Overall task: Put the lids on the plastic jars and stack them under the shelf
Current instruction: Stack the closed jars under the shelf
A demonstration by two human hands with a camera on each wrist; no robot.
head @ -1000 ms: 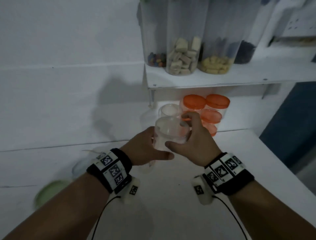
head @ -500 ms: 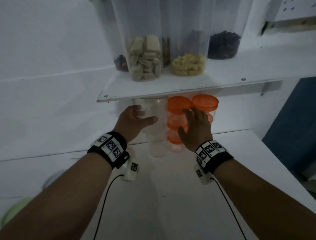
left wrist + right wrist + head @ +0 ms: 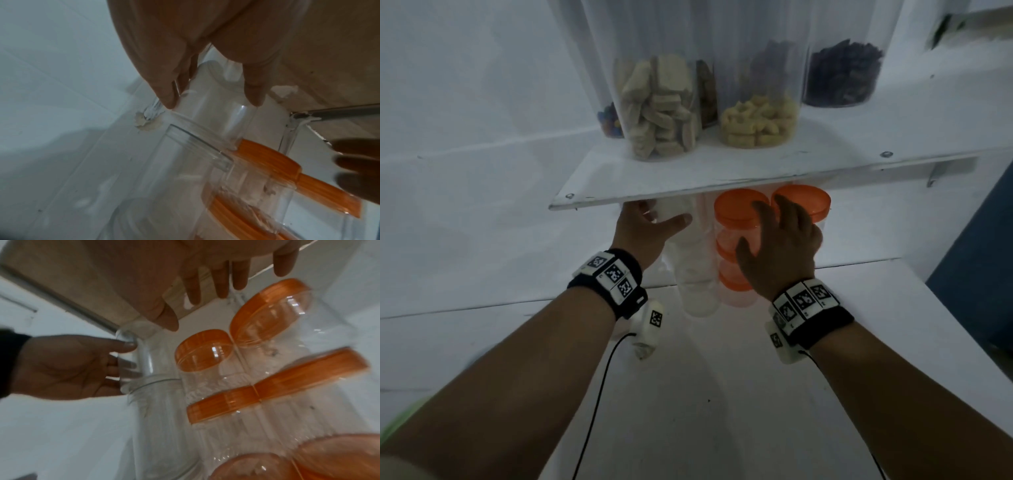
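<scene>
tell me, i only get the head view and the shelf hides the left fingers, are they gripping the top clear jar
Observer: No firm grip. In the right wrist view the left hand has its thumb on the jar, and its fingers lie fairly straight behind it.
Operator: is the right hand holding anything
Observer: No. Its wrist view shows the right hand empty, fingers straight and spread near the orange lids.

Right hand [image 3: 205, 264] at top, fingers [image 3: 221, 282] straight and spread, holding nothing, over orange-lidded clear jars [image 3: 205, 353] stacked in two tiers. Left hand [image 3: 68, 366] reaches in, fingertips on the clear-lidded jar [image 3: 144, 363] beside them.
</scene>
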